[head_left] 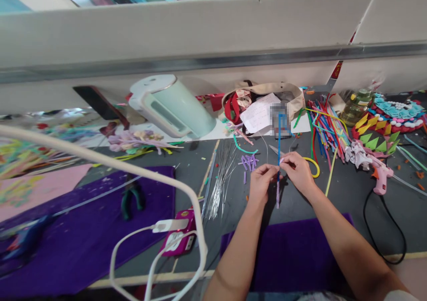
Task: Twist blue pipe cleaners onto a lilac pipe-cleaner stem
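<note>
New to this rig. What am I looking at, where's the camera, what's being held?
No machine here: two bare hands, seen by one camera worn on the person's head, looking forward and down. That's the only picture. The left hand pinches a thin blue stick with a purple lower end; the right hand has its fingertips at the stick, its exact grip too small to tell. On the dark table lie silver wires, purple pieces, yellow-handled scissors and a pink glue gun. Pliers rest on a purple cloth.
</note>
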`<state>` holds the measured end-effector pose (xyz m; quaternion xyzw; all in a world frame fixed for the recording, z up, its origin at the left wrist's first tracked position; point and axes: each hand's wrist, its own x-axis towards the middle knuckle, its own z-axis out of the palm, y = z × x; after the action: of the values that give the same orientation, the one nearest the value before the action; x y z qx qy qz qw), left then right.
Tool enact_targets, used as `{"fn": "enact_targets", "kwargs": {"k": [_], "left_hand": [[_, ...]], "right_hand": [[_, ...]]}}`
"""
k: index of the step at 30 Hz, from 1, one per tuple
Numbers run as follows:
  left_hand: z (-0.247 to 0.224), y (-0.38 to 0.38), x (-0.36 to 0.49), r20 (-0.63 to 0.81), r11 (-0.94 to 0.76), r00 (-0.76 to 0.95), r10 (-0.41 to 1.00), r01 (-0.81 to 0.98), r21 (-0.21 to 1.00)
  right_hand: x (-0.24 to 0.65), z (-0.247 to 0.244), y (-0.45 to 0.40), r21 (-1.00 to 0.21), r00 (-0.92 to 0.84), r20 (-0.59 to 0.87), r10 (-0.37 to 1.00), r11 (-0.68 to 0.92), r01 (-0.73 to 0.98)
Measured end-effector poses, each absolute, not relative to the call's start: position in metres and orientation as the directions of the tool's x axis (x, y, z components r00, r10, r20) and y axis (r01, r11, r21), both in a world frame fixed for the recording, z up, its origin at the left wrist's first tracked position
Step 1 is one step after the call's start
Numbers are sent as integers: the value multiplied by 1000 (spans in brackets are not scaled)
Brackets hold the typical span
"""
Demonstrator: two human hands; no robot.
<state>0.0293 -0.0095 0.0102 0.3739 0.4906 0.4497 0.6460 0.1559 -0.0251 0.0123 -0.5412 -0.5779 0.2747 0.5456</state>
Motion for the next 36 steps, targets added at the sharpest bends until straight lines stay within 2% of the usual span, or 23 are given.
{"fn": "enact_targets", "kwargs": {"k": [9, 20, 28, 36], "left_hand": [[10, -10, 31, -364, 380, 114, 924, -359, 852], [9, -11, 31, -342, 369, 140, 929, -400, 839], [8, -11, 33, -325, 364, 166, 931, -399, 842], [17, -13, 32, -329, 382, 196, 924, -398, 834]], "right_hand": [[147, 7, -30, -834, 173, 437, 882, 326, 445], [143, 8, -31, -822, 166, 495, 853, 398, 407], [147, 7, -28, -834, 214, 485, 848, 376, 403], [146, 6, -28, -829, 189, 505, 842, 412, 379]]}}
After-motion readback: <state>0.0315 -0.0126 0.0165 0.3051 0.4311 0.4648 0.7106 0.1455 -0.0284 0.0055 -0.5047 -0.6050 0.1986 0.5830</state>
